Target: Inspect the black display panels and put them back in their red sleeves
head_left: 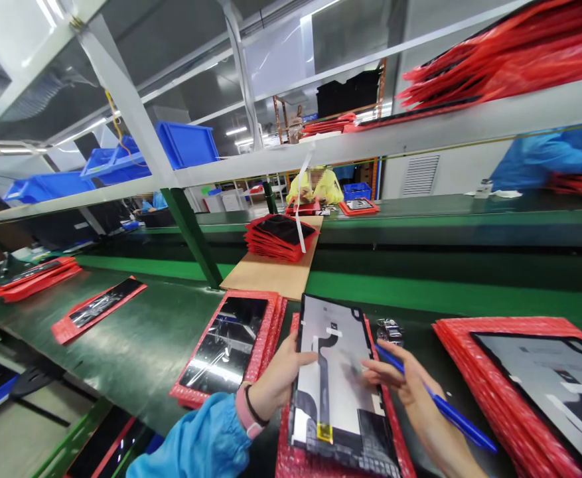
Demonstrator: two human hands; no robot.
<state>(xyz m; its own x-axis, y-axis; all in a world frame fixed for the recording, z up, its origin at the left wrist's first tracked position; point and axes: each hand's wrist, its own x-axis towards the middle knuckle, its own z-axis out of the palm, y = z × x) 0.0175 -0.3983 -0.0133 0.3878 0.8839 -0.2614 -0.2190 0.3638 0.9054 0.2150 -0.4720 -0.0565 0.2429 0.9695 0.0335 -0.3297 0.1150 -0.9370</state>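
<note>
My left hand (283, 372) grips the left edge of a tablet screen panel (343, 355), its thumb lying over the grey back. The panel sits slightly tilted above red bubble-wrap sleeves (291, 458). It shows a dark flex cable, white tape pieces and a yellow tape patch (324, 432) near the bottom. My right hand (410, 392) is at the panel's right side and holds a slim blue pen-like tool (457, 419) at the base of the fingers. Its fingertips are blurred over the panel; whether they touch it I cannot tell.
Red sleeves with glossy screens (228, 338) lie to the left. A stack topped by another panel (549, 378) is on the right. Small metal parts (390, 330) lie behind my right hand. A green post (191, 236) and overhead shelf (271, 162) stand ahead; a person in yellow (315, 186) sits opposite.
</note>
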